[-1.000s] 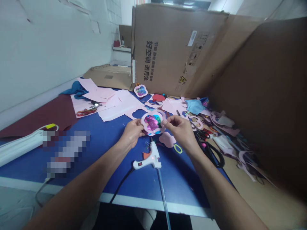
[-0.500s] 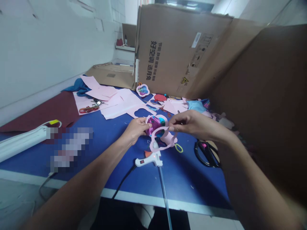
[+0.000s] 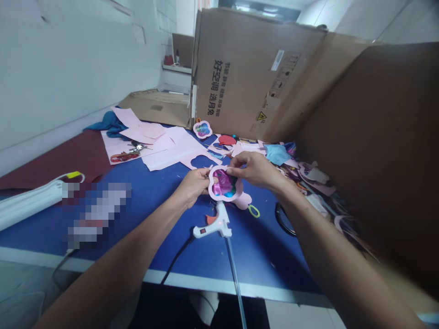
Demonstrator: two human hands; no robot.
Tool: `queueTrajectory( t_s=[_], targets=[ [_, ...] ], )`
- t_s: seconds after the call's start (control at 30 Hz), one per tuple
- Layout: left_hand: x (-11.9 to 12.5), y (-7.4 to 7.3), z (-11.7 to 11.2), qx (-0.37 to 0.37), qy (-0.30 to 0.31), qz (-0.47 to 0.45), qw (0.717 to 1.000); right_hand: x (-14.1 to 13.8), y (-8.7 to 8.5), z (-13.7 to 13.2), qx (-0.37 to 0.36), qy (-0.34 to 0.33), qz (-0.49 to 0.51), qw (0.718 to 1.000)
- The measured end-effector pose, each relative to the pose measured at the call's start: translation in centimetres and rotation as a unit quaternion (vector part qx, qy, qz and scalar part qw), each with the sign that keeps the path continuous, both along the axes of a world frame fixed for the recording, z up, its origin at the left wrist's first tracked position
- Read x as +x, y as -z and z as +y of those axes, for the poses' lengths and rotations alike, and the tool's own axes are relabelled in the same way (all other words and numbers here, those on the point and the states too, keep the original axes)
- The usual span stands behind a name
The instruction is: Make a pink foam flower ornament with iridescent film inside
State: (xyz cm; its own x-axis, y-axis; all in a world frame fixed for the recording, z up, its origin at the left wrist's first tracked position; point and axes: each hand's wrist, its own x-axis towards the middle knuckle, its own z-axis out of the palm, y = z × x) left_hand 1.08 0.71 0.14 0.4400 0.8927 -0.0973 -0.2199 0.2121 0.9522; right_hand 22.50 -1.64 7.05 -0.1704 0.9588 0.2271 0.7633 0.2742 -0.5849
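A tall cardboard box (image 3: 250, 77) with dark printing stands at the back of the blue desk (image 3: 185, 256), and a brown cardboard panel (image 3: 370, 137) closes off the right. Against the box's foot rests a small flower-shaped piece (image 3: 202, 130) with a shiny centre. Cut pink paper (image 3: 168, 148) spreads over the far left, near a blue cloth (image 3: 111, 123), a maroon sheet (image 3: 78, 155) and a white strip (image 3: 30, 208) with a yellow tag. Mixed scraps crowd the far right around a light-blue piece (image 3: 277, 153). The right forearm partly hides a black loop-shaped handle (image 3: 283, 223).

Nearest the work lies a white glue gun (image 3: 219, 225) with an orange trigger, its nozzle end just below the hands in view and a clear stick (image 3: 235, 278) running out toward the desk's front edge. Beside it, a pink rounded cutout (image 3: 244, 201) shows partly covered, next to a yellow-green ring (image 3: 254, 211).

The foil flower (image 3: 224, 183) is between the hands, above the desk: glossy magenta, with blue and green toward its lower and right sides. A scalloped pink frame (image 3: 211, 191) surrounds it in view. The left hand (image 3: 196, 188) has a narrow grip on the foil flower's left side; the right hand (image 3: 252, 169) pinches the frame's upper right rim.
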Motion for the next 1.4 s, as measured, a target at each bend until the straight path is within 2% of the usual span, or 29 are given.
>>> queueTrajectory(
  t_s=[0.13, 0.27, 0.57, 0.8, 1.2, 1.4],
  targets=[
    [0.0, -0.2, -0.2, -0.008, 0.011, 0.002, 1.0, 0.0, 0.3, -0.2, -0.03, 0.031, 0.024, 0.999],
    [0.0, -0.2, -0.1, -0.014, 0.014, 0.004, 1.0, -0.2, 0.5, -0.4, -0.02, 0.048, 0.049, 0.997],
    [0.1, 0.3, 0.1, -0.036, 0.016, 0.016, 0.999, -0.1, 2.4, -0.4, -0.037, 0.037, 0.148, 0.988],
    [0.1, 0.3, -0.1, -0.03, 0.033, 0.02, 0.999, -0.3, 3.5, -0.6, -0.041, 0.037, 0.24, 0.969],
    [0.3, 0.0, -0.2, -0.041, 0.041, 0.024, 0.998, 0.1, 4.1, -0.5, -0.037, 0.044, 0.241, 0.969],
    [0.2, -0.2, 0.0, -0.08, 0.022, -0.024, 0.996, 0.6, 4.4, -0.3, -0.029, 0.055, 0.24, 0.969]
  ],
)
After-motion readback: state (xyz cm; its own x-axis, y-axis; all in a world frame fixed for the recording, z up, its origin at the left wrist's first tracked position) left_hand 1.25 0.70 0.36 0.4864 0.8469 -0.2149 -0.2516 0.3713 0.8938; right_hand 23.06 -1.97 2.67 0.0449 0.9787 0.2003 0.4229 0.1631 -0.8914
